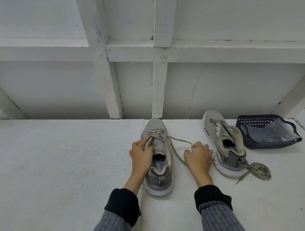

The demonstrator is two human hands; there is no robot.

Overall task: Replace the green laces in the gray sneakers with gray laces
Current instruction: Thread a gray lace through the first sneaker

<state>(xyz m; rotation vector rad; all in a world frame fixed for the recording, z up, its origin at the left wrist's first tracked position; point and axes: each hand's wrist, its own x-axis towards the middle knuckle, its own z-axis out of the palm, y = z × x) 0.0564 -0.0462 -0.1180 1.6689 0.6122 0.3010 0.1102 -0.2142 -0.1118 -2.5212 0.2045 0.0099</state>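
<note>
While hands lace, basket (249,138) holds plastic bag (278,131).

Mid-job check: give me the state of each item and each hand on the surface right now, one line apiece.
Near sneaker: upright, gray lace crossed through lower eyelets, unfinished.
Gray lace: loose end running to right hand.
Left hand: gripping the sneaker's tongue area.
Right hand: pinching the lace.
Far sneaker: tipped sideways, gray lace ends coiled loose at its heel.
Basket: holds clear plastic bag.

gray-laced sneaker (157,151) upright, toe away; second sneaker (222,142) right, laces (256,171) trailing.
</note>
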